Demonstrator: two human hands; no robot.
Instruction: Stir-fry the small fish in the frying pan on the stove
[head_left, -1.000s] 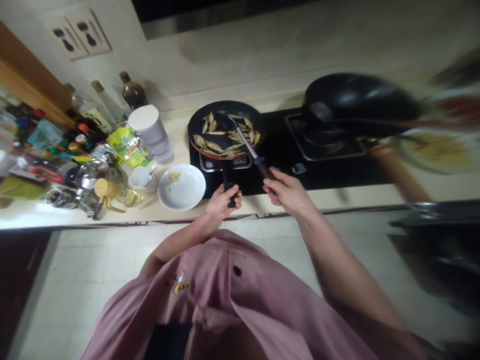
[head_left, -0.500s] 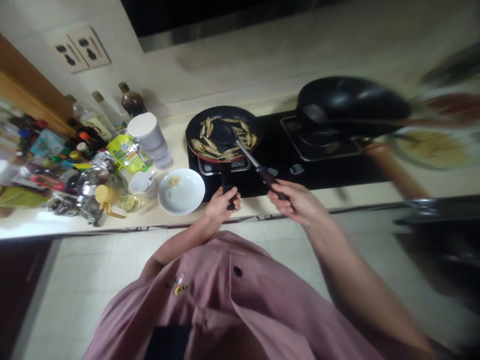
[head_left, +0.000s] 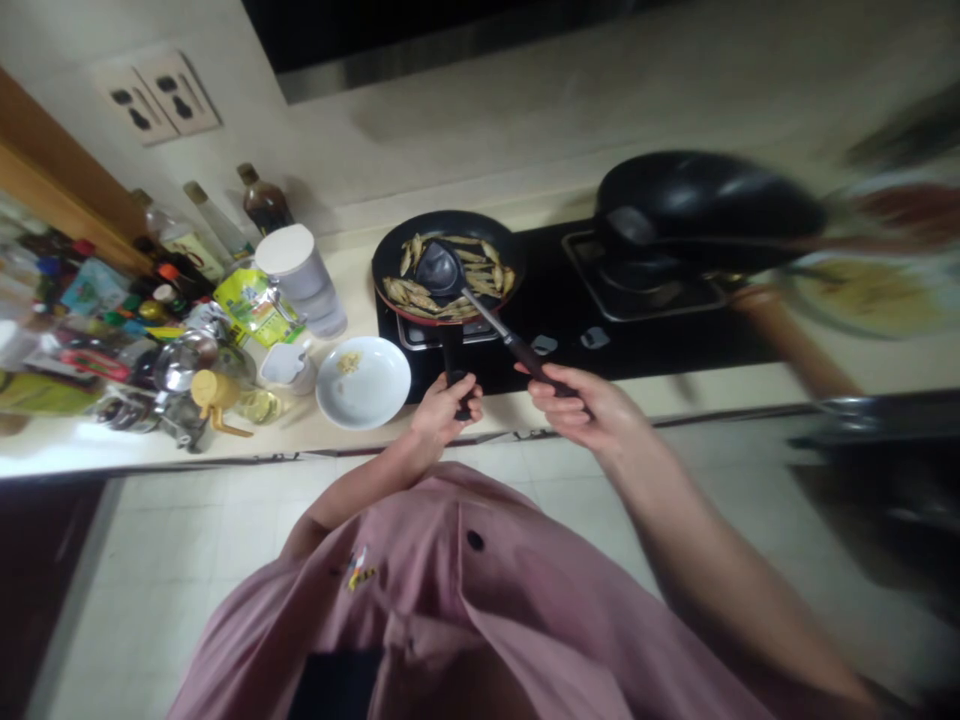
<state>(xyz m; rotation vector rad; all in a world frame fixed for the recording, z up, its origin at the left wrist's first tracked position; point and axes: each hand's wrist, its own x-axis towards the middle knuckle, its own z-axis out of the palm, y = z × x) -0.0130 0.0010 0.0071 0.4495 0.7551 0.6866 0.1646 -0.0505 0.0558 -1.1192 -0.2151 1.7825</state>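
Observation:
A dark frying pan (head_left: 390, 235) stands on the left burner, with several small browned fish (head_left: 409, 292) spread over its bottom. My left hand (head_left: 444, 405) is closed round the pan's black handle, close to the counter's front edge. Held in my right hand (head_left: 581, 400) is a spatula (head_left: 487, 315) with a dark grip and a metal shank. Its broad black head is inside the pan among the fish; whether it touches the bottom, I cannot tell.
Left of the pan sits a white bowl (head_left: 367, 395) with a little chopped yellowish food. Beyond it are a lidded jug (head_left: 300, 275) and several bottles and jars. A black wok (head_left: 697, 210) occupies the right burner, its wooden handle (head_left: 795, 340) jutting over the front edge. A plate of yellow food (head_left: 877, 290) lies farther right.
The spatula's head has tilted, its face now catching light, and has shifted slightly left and down in the pan. My right hand has moved slightly left. My left hand and the pan stay put.

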